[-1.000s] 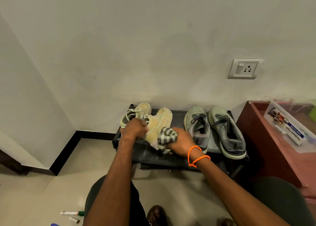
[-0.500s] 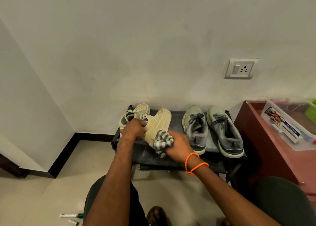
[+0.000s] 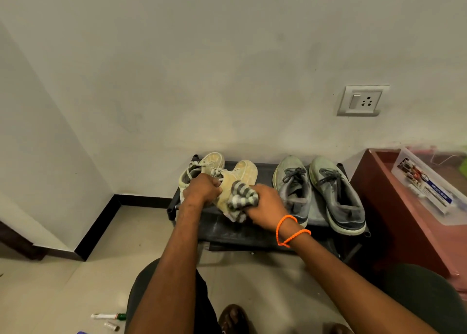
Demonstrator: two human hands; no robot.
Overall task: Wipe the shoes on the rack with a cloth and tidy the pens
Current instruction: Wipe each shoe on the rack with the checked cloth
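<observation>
Cloth (image 3: 241, 199) slid up the tan shoe (image 3: 240, 179); R hand (image 3: 265, 207) grips cloth, L hand (image 3: 202, 189) grips shoe on rack (image 3: 252, 232).

Four shoes on the rack (image 3: 252, 235): two cream (image 3: 240, 179), two grey (image 3: 336, 194); one striped cloth (image 3: 241, 198); two pens (image 3: 108, 316) on the floor; two hands (image 3: 265, 207); one wall socket (image 3: 362, 101)
</observation>
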